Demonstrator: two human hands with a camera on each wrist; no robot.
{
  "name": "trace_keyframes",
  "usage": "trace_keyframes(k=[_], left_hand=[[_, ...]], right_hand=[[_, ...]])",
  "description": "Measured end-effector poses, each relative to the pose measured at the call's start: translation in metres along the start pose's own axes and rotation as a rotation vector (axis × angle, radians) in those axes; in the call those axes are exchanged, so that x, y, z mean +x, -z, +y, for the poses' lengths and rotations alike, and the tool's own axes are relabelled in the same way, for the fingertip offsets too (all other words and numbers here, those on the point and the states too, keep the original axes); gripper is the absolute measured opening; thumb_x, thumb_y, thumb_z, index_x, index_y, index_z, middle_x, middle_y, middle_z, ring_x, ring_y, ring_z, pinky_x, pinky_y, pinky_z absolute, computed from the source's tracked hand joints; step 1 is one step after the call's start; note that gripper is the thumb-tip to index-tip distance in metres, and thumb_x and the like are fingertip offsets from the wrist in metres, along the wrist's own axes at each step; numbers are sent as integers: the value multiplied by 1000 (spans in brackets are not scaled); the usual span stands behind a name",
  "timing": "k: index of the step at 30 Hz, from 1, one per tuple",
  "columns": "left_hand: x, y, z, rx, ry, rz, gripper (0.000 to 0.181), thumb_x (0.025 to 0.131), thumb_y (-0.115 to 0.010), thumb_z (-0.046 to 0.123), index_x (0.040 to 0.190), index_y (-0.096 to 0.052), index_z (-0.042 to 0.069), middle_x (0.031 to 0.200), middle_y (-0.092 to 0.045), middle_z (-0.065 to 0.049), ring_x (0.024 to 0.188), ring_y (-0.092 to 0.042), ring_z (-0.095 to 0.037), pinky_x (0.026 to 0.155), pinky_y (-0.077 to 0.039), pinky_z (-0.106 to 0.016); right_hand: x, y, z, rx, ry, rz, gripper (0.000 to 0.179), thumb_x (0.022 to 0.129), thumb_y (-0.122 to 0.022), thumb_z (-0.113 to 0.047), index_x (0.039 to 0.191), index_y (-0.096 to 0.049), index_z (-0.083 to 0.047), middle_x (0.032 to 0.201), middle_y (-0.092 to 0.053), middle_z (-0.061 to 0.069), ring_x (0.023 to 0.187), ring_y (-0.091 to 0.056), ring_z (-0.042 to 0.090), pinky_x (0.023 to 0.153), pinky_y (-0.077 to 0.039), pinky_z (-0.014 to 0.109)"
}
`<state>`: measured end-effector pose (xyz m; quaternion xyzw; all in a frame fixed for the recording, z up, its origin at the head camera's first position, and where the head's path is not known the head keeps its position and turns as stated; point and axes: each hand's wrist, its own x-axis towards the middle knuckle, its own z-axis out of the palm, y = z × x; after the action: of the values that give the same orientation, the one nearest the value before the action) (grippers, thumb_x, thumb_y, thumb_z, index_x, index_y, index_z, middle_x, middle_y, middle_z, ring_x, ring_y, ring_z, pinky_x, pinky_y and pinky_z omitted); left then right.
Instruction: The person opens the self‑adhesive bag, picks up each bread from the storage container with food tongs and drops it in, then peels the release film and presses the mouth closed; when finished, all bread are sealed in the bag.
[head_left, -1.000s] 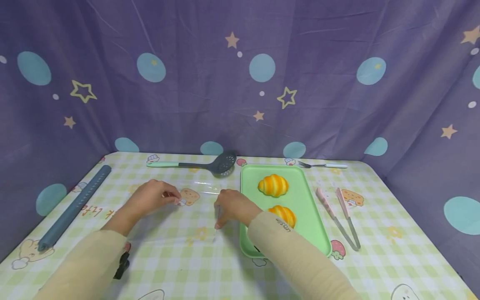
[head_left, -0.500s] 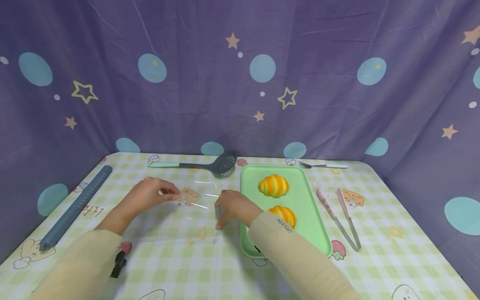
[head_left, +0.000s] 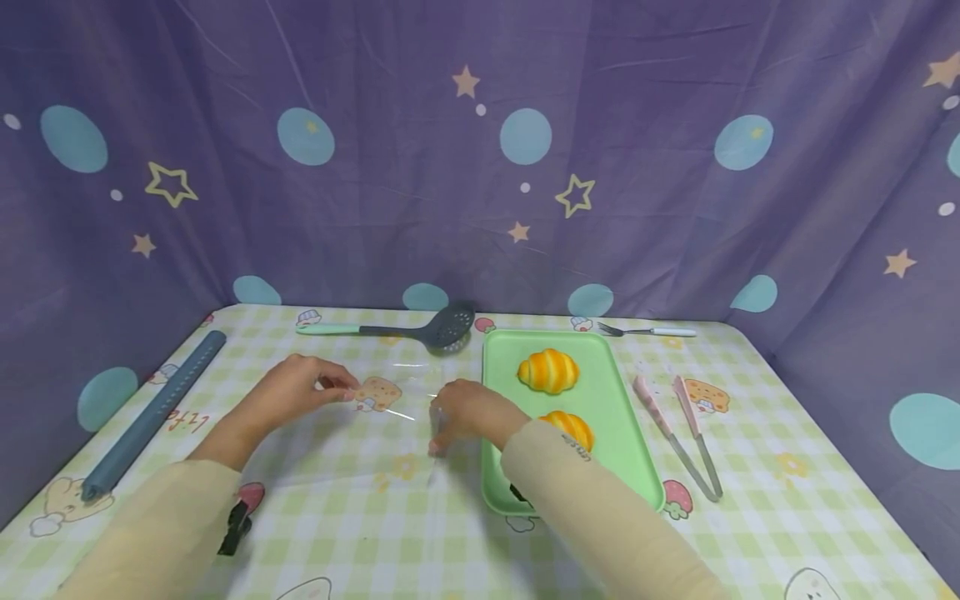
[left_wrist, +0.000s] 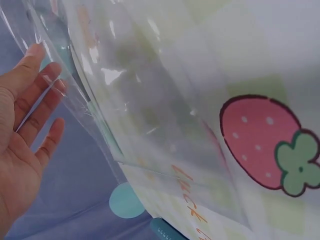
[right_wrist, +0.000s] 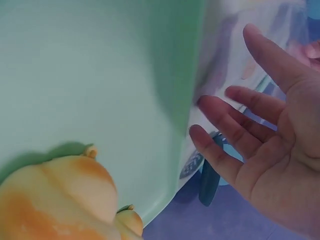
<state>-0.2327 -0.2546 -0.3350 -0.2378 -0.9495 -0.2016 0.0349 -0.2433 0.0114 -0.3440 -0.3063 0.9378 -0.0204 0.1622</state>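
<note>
A clear plastic bag (head_left: pixel 393 429) spreads over the tablecloth between my hands, showing mainly by its glints. My left hand (head_left: pixel 300 390) pinches its film between thumb and forefinger; in the left wrist view, the see-through bag (left_wrist: pixel 135 95) stretches from those fingertips. My right hand (head_left: pixel 468 412) is at the bag's right edge, beside the tray. Its fingers are spread apart in the right wrist view, and no grip on the film shows there. Two bread rolls, a far one (head_left: pixel 549 371) and a nearer one (head_left: pixel 572 427), lie on the green tray (head_left: pixel 622 454), the nearer partly behind my sleeve.
A slotted skimmer (head_left: pixel 446 327) lies at the back, with a fork (head_left: pixel 645 331) to its right. Pink-handled tongs (head_left: pixel 682 442) lie right of the tray. A rolled blue-grey mat (head_left: pixel 153 412) lies along the left edge. A purple curtain (head_left: pixel 390 167) hangs behind.
My left hand has moved slightly left while pinching the bag, and the glints on the film have shifted. My right hand has stayed almost in place beside the tray.
</note>
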Motion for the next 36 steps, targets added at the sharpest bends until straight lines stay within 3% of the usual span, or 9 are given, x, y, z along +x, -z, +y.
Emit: trace_keyframes(k=[3, 7, 17, 30, 36], left_hand=[[0, -1, -1, 9, 6, -7, 11, 91, -78, 16, 100, -81, 10, 84, -73, 8, 76, -64, -12, 66, -52, -33], [1, -2, -2, 16, 10, -18, 11, 91, -78, 16, 100, -81, 10, 83, -73, 8, 76, -64, -12, 66, -52, -33], [5, -3, -1, 18, 6, -35, 12, 91, -78, 14, 102, -80, 9, 83, -72, 8, 76, -65, -13, 67, -53, -34], [8, -2, 2, 24, 7, -59, 12, 92, -77, 13, 102, -80, 9, 84, -72, 7, 77, -66, -14, 67, -54, -36], [7, -4, 2, 24, 8, -57, 12, 92, -77, 13, 102, -80, 9, 83, -72, 7, 77, -66, -14, 67, -54, -35]], right_hand=[[-5, 4, 0, 44, -23, -3, 54, 90, -78, -41, 135, -65, -12, 139, -61, 2, 132, -51, 22, 113, -39, 32], [-13, 10, 3, 72, -10, 38, 61, 93, -76, -36, 146, -57, -12, 147, -55, 5, 140, -46, 24, 117, -34, 35], [-36, 34, 24, 53, 86, 200, 49, 97, -71, -35, 141, -63, -14, 131, -64, 9, 117, -61, 27, 100, -51, 42], [-82, 39, 68, 76, 95, 532, 35, 92, -78, -28, 122, -74, -11, 116, -68, 5, 89, -68, 20, 78, -57, 34], [-107, 34, 93, 86, 59, 652, 37, 90, -81, -27, 121, -74, -8, 117, -68, 9, 83, -68, 23, 75, -57, 39]])
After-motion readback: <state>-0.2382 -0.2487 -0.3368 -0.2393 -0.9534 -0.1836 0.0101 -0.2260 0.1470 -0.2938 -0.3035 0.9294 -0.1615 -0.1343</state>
